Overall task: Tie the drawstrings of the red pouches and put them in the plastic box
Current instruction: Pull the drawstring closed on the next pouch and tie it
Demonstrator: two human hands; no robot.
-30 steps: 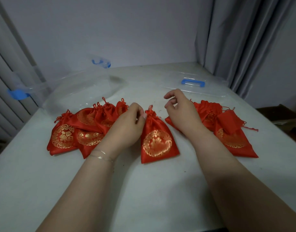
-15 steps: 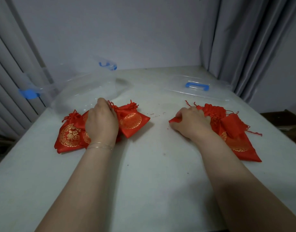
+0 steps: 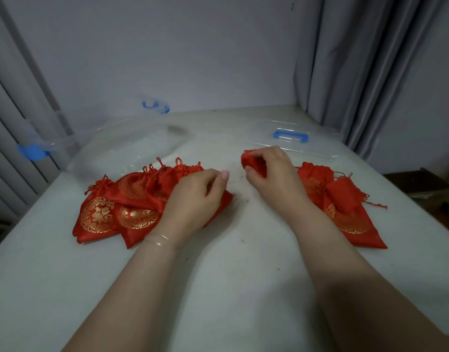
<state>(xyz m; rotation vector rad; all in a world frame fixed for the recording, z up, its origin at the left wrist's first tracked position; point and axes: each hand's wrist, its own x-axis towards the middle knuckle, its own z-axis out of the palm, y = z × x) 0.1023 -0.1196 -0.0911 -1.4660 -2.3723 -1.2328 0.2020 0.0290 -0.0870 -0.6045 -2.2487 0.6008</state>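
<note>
R hand (image 3: 271, 171) at approx 1 o'clock of table centre, fingers and thumb curled round a bunched red pouch (image 3: 254, 162), lifted just off the table (image 3: 231, 288). Pouch neck looks open/untied; cords not visible inside the grip. L hand (image 3: 195, 199) at approx 11 o'clock, resting on the near edge of the L pile (image 3: 124, 201); fingers loosely bent, not clearly gripping anything, thumb tip out toward the gap between the hands. Whether the fingertips pinch cloth underneath: cannot tell.

Step in hand (judgement): bring a fresh pouch to centre and tie it. To do well:
- L hand should come across and find one cord end while R finds the other; cords are thin and the same red as the cloth, easy to miss.
- Pull both cords outward evenly to cinch the neck before knotting, else the neck gapes.
- Work over bare table at 12 o'clock of the wrists, away from both piles, so loose cords don't snag neighbours.

Surroundings: R pile (image 3: 343, 204) at 3 o'clock, several pouches overlapping, loose cord tails trailing off to the R. L pile pouches show cinched necks w/ looped cords, prob. tied. Plastic box (image 3: 127, 146), clear, blue latches, at 10–11 o'clock just behind L pile; looks to hold no pouches yet. Its lid (image 3: 304, 143) w/ blue handle lies flat at 1–2 o'clock behind R hand. Curtain (image 3: 370, 59) at far R.

In the way: L pile sits between hands and box, so reach over it. Small red lint specks on the table, no obstacle.
</note>
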